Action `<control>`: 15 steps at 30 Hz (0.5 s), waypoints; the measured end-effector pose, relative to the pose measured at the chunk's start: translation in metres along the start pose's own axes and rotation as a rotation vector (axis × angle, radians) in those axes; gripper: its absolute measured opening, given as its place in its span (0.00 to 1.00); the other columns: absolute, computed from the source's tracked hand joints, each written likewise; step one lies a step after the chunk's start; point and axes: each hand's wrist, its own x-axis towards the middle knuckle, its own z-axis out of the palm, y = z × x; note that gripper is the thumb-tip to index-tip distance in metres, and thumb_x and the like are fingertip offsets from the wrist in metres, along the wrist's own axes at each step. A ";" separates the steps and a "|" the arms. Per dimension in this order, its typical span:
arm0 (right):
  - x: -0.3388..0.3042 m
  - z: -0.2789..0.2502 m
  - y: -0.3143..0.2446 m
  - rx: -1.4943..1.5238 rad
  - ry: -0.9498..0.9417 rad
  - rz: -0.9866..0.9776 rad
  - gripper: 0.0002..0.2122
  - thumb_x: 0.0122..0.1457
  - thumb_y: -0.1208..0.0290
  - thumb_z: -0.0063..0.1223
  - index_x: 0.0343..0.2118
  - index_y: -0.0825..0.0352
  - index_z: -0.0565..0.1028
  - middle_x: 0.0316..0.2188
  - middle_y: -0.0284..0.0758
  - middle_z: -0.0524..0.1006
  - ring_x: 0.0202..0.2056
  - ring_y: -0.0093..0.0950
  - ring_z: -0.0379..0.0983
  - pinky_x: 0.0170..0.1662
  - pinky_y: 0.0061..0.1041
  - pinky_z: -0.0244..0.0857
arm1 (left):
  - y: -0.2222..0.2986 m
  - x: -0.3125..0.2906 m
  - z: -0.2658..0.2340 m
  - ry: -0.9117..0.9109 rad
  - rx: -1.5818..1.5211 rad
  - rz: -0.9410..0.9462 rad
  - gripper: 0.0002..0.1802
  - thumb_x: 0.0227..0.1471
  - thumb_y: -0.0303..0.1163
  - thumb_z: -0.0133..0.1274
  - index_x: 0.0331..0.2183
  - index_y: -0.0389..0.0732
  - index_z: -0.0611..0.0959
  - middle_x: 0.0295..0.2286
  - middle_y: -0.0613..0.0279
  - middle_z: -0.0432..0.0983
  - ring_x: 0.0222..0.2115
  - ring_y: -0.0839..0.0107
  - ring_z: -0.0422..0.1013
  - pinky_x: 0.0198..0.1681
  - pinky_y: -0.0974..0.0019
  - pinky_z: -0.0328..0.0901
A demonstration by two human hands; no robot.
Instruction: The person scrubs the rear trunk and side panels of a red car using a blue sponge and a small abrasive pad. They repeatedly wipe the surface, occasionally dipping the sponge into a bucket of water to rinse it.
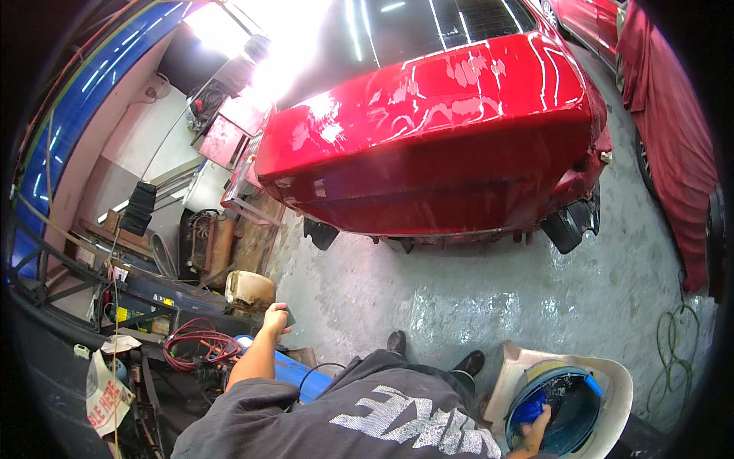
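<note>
At the left, the person's left hand (276,320) was closed around a small dark flat block (281,314), held up above the cluttered bench with red hoses (195,340). In the middle stood the red car (436,138), its rear facing the person. At the right, the right hand (535,428) gripped a blue cloth (529,409) inside a blue bucket (562,409). It seemed a wetting step; afterwards the cloth would need wringing.

Red car (436,138) on wet grey concrete floor (428,298), glaring daylight.
</note>
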 end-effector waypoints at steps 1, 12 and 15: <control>-0.022 0.003 -0.005 0.093 -0.048 -0.026 0.29 0.60 0.51 0.55 0.61 0.62 0.78 0.52 0.42 0.83 0.52 0.44 0.82 0.55 0.51 0.77 | 0.006 0.003 0.006 -0.005 -0.005 0.011 0.24 0.65 0.24 0.48 0.58 0.57 0.79 0.57 0.61 0.75 0.53 0.58 0.73 0.49 0.44 0.75; -0.135 0.127 -0.070 0.319 0.025 -0.518 0.29 0.66 0.52 0.56 0.67 0.62 0.74 0.61 0.43 0.78 0.58 0.43 0.78 0.57 0.51 0.78 | 0.022 0.094 0.064 0.008 -0.408 0.005 0.35 0.72 0.35 0.47 0.75 0.56 0.61 0.68 0.52 0.65 0.60 0.54 0.72 0.52 0.44 0.79; -0.174 0.177 -0.106 0.283 0.083 -0.745 0.29 0.67 0.52 0.56 0.67 0.63 0.73 0.61 0.43 0.78 0.58 0.43 0.78 0.56 0.50 0.78 | 0.019 0.120 0.072 -0.013 -0.636 -0.085 0.31 0.72 0.38 0.47 0.73 0.52 0.65 0.68 0.53 0.67 0.61 0.56 0.71 0.57 0.40 0.75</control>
